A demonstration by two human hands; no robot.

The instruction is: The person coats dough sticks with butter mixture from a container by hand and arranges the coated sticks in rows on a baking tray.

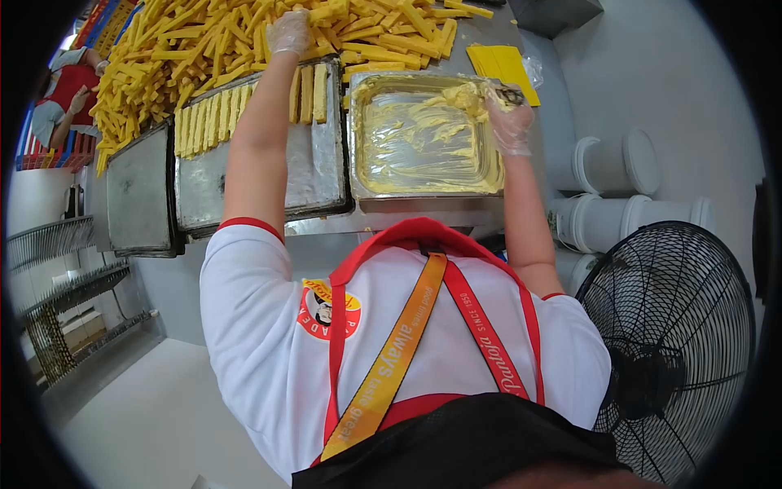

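My left hand (289,33), in a clear glove, reaches into the big pile of yellow sticks (199,41); its fingers are bent and what they hold is too small to tell. Below it lies a dark metal tray (314,167) with a row of cream-coated sticks (213,120) along its far side. My gloved right hand (510,122) is closed on a tool (511,95), mostly hidden by the fingers, at the right rim of a steel pan (423,194). Pale yellow cream (464,99) is smeared over the pan's bottom and heaped at its upper right.
Another dark tray (140,200) is at the left. Yellow sheets (498,69) lie beyond the pan. White buckets (611,163) and a black fan (672,359) stand at the right. A person in a red apron (69,98) is at the far left.
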